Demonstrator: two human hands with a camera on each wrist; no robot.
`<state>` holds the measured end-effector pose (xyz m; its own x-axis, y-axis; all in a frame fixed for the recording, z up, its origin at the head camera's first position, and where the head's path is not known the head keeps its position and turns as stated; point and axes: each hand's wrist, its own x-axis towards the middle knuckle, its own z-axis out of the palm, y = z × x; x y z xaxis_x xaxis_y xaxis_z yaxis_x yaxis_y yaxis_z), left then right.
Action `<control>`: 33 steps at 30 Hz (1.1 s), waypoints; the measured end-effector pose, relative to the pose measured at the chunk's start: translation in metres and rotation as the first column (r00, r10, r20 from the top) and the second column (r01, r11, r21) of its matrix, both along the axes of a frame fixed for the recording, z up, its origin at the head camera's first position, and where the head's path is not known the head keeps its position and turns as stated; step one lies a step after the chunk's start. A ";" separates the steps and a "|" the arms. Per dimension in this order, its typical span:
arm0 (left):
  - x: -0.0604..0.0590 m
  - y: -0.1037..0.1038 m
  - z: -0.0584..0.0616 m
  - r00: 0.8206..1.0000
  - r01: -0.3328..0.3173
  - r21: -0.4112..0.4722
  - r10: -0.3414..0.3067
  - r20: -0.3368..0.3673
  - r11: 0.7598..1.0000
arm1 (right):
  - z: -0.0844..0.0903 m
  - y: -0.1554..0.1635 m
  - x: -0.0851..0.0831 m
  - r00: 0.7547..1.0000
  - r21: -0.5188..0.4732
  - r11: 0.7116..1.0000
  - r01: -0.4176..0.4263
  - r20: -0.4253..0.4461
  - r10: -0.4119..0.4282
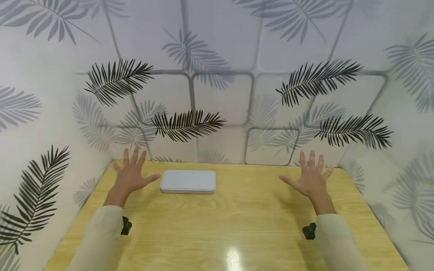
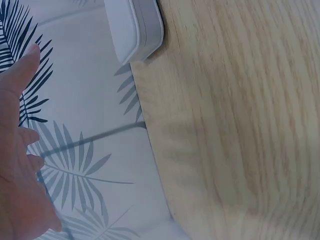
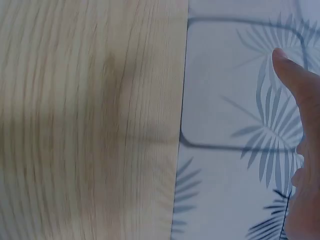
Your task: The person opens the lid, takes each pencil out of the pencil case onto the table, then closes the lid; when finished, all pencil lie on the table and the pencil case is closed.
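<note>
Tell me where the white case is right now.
In the head view the white case lies flat on the wooden table near its far edge, left of centre, just right of the left hand, whose thumb points at it without touching.

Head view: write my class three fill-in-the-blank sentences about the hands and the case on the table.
1. The white case lies nearer the ____ hand.
2. Both hands, left hand and right hand, have their fingers ____.
3. The wooden table is backed by walls printed with ____.

Missing words: left; spread; leaves
</note>
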<state>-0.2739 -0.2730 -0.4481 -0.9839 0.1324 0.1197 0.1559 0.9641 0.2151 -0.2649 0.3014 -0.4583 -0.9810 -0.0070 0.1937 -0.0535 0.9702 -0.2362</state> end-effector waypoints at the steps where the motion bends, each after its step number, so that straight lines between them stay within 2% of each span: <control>1: -0.001 0.000 0.000 1.000 0.005 -0.004 -0.005 0.011 1.000 | -0.001 -0.005 -0.002 1.000 -0.014 1.000 -0.010 0.001 0.010; 11: -0.009 0.004 -0.015 0.998 0.044 0.041 -0.046 0.045 0.998 | -0.019 -0.064 -0.029 0.987 -0.086 0.984 -0.158 0.018 0.160; 15: -0.010 0.007 -0.021 0.996 0.063 0.071 -0.067 0.062 0.995 | -0.021 -0.089 -0.034 0.980 -0.099 0.976 -0.193 0.018 0.196; 22: -0.010 0.014 -0.034 0.991 0.088 0.140 -0.101 0.089 0.986 | -0.029 -0.131 -0.036 0.953 -0.210 0.939 -0.272 0.073 0.292; 30: -0.014 0.025 -0.048 0.981 0.077 0.176 -0.106 0.161 0.981 | -0.041 -0.178 -0.037 0.918 -0.397 0.884 -0.248 0.194 0.345; 33: -0.014 0.030 -0.050 0.977 0.092 0.174 -0.123 0.177 0.980 | -0.048 -0.194 -0.038 0.905 -0.355 0.891 -0.283 0.209 0.370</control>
